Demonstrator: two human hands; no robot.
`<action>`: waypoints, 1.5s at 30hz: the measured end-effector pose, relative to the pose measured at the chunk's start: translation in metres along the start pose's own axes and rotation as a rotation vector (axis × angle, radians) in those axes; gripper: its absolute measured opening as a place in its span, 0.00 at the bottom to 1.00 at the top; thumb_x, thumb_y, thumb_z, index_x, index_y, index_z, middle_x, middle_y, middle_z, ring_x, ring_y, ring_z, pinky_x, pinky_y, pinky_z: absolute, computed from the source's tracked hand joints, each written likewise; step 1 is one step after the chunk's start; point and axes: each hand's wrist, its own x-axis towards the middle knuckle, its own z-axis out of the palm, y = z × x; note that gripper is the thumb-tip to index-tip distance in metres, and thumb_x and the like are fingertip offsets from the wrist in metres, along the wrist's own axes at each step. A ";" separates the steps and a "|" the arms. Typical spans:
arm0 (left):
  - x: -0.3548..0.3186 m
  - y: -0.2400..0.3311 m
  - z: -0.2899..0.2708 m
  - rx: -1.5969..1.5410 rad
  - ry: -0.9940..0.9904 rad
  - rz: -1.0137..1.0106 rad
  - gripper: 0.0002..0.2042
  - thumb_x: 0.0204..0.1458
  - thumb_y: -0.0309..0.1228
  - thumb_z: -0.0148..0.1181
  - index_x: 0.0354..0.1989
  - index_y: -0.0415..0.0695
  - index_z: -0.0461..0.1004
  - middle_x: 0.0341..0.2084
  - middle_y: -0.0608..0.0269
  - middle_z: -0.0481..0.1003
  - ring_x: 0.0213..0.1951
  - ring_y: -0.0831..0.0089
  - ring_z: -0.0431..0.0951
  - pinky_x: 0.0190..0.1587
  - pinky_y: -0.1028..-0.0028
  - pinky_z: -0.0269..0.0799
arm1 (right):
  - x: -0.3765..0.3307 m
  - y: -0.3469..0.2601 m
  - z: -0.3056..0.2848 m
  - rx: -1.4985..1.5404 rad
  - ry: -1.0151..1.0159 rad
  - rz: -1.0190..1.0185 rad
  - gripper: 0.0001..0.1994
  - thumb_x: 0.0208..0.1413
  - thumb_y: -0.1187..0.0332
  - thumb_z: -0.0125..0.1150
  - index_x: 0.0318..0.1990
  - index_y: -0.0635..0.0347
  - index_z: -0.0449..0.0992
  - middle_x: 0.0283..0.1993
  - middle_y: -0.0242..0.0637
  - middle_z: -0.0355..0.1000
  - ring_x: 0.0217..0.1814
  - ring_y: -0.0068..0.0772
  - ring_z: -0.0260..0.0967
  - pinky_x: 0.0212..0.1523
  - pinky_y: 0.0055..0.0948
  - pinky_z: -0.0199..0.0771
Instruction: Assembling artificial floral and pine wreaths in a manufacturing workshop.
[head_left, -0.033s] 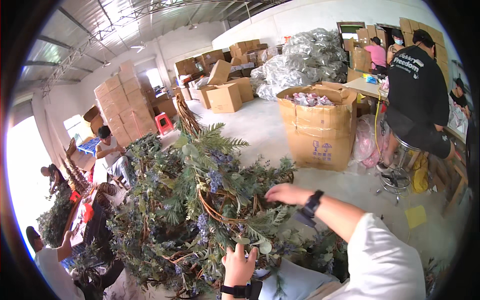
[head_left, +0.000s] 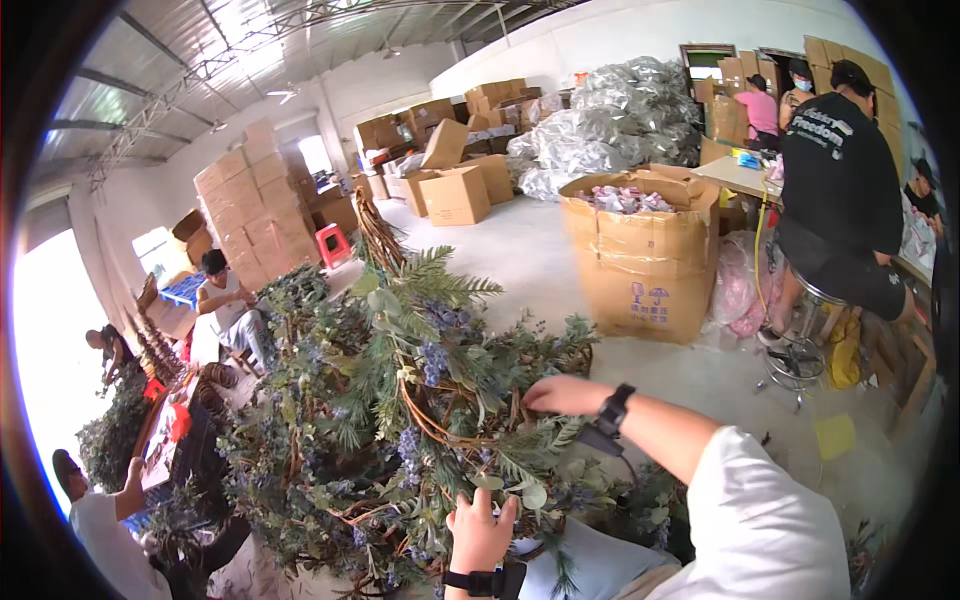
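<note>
Greenery (head_left: 375, 430), blue berries (head_left: 434, 362), brown twigs (head_left: 418, 423); left hand (head_left: 481, 532) at near side, right hand (head_left: 568, 396) at right; both grips unclear.

Big carton (head_left: 640, 285): right of centre, top open, filled with small pale packs
Clear bags (head_left: 625, 125): heaped high, upper right of centre
Loose cartons (head_left: 454, 196): upper centre, jumbled, some tilted
Carton stack (head_left: 243, 212): upper left, near the wall
Red stool (head_left: 333, 245): left of centre, just right of that stack
Table (head_left: 722, 176): upper right, blue item (head_left: 748, 160) on top
Black-shirt worker (head_left: 835, 165): right, on a round metal stool (head_left: 793, 365)
Pink-shirt worker (head_left: 760, 110): upper right, behind the table
Pink plastic (head_left: 742, 290): bundled just beside big carton
Yellow bag (head_left: 845, 348): right, under the worktop
Yellow sheet (head_left: 835, 438): flat on floor, lower right
Fan (head_left: 285, 96): ceiling, upper left
</note>
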 end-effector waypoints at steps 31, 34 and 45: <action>-0.034 0.025 -0.152 0.168 0.543 0.354 0.19 0.48 0.23 0.52 0.51 0.35 0.65 0.53 0.44 0.62 0.54 0.52 0.64 0.55 0.60 0.60 | -0.104 -0.120 0.130 -0.434 0.108 -0.504 0.16 0.54 0.58 0.56 0.39 0.63 0.76 0.23 0.44 0.71 0.28 0.46 0.69 0.30 0.39 0.70; -0.023 0.042 -0.161 0.359 0.244 0.364 0.28 0.43 0.26 0.57 0.56 0.35 0.61 0.54 0.47 0.64 0.55 0.49 0.62 0.58 0.52 0.53 | -0.101 -0.123 0.140 -0.351 0.122 -0.652 0.19 0.54 0.55 0.57 0.44 0.62 0.74 0.21 0.41 0.69 0.29 0.45 0.68 0.28 0.39 0.68; -0.077 0.012 -0.160 0.175 0.309 0.156 0.12 0.38 0.23 0.60 0.35 0.41 0.72 0.24 0.62 0.72 0.34 0.58 0.72 0.43 0.61 0.66 | -0.098 -0.123 0.152 -0.298 -0.129 -0.662 0.22 0.52 0.58 0.57 0.54 0.55 0.68 0.28 0.40 0.68 0.30 0.46 0.68 0.27 0.42 0.69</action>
